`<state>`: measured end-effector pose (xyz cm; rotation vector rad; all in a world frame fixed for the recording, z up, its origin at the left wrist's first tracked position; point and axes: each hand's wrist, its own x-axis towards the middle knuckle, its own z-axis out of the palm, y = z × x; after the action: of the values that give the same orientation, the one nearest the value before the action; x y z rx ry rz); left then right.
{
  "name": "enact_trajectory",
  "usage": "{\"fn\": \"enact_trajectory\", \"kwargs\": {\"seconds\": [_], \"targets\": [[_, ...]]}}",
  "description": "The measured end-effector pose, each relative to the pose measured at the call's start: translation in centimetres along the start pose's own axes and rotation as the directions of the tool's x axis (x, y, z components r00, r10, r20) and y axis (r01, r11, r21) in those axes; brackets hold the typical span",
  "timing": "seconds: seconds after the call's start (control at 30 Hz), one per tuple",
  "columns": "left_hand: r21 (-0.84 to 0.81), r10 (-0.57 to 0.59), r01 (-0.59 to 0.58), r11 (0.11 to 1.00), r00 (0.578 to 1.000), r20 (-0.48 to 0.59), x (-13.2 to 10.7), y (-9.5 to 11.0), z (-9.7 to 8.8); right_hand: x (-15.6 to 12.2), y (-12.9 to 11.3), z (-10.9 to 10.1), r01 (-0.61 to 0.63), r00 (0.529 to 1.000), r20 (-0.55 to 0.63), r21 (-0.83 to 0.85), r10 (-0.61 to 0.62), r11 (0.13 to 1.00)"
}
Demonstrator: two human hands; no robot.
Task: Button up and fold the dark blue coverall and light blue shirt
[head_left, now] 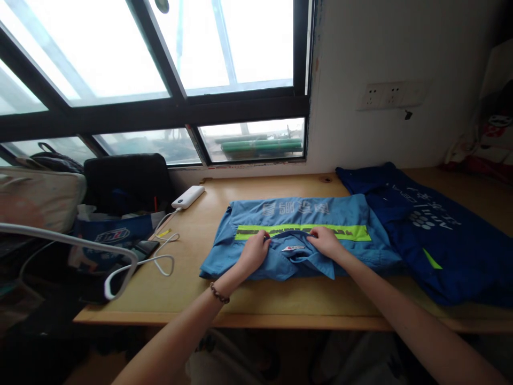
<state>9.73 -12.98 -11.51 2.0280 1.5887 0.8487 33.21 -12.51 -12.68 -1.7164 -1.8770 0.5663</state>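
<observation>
A light blue work shirt (256, 211) lies folded on the wooden table, with a yellow-green reflective strip and grey lettering across it. Its collar (298, 240) faces me, and a white label shows inside the neck. My left hand (256, 248) pinches the collar's left side, a beaded bracelet on its wrist. On the other side, my right hand (325, 240) grips the collar between thumb and fingers. Both sets of fingertips are partly hidden by the cloth. A dark blue garment (436, 230) with white print spreads out at the right, touching the shirt.
The wooden table (184, 299) runs along the window wall. A white power bank (188, 197) with a cable (164, 256) lies at its left. Beyond the left edge stand a blue bag (114, 235) and a white curved bar (80, 235). Wall sockets (393, 95) are at upper right.
</observation>
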Motion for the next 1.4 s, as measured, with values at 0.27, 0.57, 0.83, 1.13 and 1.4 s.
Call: {"fn": "enact_trajectory", "kwargs": {"seconds": [0.27, 0.57, 0.83, 1.13, 1.4], "targets": [[-0.421, -0.143, 0.169, 0.891, 0.985, 0.093, 0.2, -2.0, 1.0, -2.5, 1.4, 0.2, 0.006, 0.999, -0.048, 0.327, 0.011, 0.945], [0.228, 0.377, -0.377, 0.898, 0.925, 0.043, -4.8, 3.9, -1.7, -3.6, 0.5, -0.2, -0.210, 0.978, 0.155, 0.749, 0.143, 0.628], [0.234, 0.243, -0.299, 0.925, 0.940, 0.241, -6.7, 4.3, -0.3, -3.4, 1.2, -0.1, -0.131, 0.987, 0.021, 0.673, 0.159, 0.728], [-0.714, -0.383, 0.172, 0.679, 0.913, -0.145, -8.7, 1.8, -1.2, -6.9, -0.3, -1.9, -0.196, 0.980, 0.142, 0.645, 0.136, 0.739], [-0.858, -0.447, 0.480, 0.185, 0.818, 0.361, -8.7, 1.0, -2.6, -9.0, 0.2, -2.6, -0.324, 0.946, 0.253, 0.752, 0.203, 0.574]]}}
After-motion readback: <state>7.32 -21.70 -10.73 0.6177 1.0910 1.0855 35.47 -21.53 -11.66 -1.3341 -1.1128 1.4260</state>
